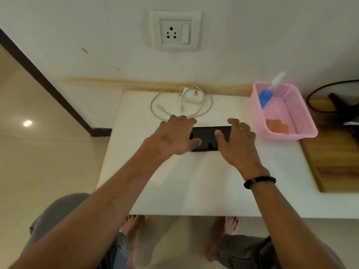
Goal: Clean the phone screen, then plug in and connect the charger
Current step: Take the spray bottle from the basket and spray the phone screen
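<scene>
Both hands' fingers on the phone (flat, screen-up)

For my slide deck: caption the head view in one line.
Both hands, left hand and right hand, rest on a dark phone on the white table; charger unplugged.

In front of me a white wall rises behind the white table, with a white socket plate set into it, a small orange mark to the socket's left, and a yellowish stained strip along its foot. To my left the beige tiled floor is glossy and reflects a ceiling light, and a dark skirting band runs diagonally along the wall's base. A wooden board lies at the table's right edge.
</scene>
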A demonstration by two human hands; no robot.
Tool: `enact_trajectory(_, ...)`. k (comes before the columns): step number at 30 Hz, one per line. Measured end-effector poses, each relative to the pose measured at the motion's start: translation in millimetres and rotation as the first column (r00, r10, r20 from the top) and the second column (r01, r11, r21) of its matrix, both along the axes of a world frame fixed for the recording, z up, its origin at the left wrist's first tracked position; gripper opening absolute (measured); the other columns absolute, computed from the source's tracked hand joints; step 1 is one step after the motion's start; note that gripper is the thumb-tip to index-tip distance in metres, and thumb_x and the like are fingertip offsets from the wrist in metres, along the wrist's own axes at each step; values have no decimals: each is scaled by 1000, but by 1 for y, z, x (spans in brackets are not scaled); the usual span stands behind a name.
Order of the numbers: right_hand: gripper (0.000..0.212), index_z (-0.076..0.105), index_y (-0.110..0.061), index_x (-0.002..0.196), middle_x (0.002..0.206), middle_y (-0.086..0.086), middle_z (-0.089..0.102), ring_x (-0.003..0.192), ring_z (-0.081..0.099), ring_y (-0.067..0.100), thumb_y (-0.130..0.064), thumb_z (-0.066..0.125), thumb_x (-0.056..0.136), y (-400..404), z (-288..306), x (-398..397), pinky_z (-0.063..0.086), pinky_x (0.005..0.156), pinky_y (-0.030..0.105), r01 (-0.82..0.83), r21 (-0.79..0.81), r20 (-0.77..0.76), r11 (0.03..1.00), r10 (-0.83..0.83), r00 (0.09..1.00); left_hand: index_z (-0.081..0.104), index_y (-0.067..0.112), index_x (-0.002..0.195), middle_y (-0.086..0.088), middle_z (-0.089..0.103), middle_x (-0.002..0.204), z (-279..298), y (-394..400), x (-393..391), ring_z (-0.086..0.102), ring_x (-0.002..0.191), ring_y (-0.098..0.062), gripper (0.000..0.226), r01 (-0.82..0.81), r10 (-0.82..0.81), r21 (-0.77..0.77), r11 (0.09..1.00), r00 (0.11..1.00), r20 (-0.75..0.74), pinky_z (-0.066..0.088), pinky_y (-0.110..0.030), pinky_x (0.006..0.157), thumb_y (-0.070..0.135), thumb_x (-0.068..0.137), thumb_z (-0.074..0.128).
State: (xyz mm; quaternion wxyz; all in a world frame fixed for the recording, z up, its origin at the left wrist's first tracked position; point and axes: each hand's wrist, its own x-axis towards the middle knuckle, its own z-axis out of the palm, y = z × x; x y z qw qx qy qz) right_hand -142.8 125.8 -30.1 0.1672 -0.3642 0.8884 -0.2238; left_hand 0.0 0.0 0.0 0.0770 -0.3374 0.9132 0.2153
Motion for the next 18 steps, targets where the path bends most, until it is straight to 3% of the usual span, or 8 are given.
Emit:
enact_trajectory(6,65,28,-23,155,146,17,43,135,38,38,-52,49,101,3,-11,-8,42,90,46,-9,137,70,990,-1,998,41,16,147,-2,52,141,-9,7,-7,43,132,-29,68,79,-82,46,996,993,88,43,-47,103,54,94,62)
enact_trajectory(12,63,34,-23,150,139,17,47,131,41,37,-57,49,100,2,-11,-7,35,85,38,-1,99,110,995,-10,994,46,19,136,0,61,116,-11,9,-11,54,113,-26,58,60,-69,83,995,992,110,39,-38,81,53,92,63)
enact_trajectory(18,60,39,-27,147,140,10,52,129,50,28,-62,48,98,4,-9,-9,41,87,36,-14,26,166,1000,9,986,41,21,148,-6,61,135,-5,5,-15,56,124,-30,70,-27,21,45,999,990,139,44,-44,98,60,93,58)
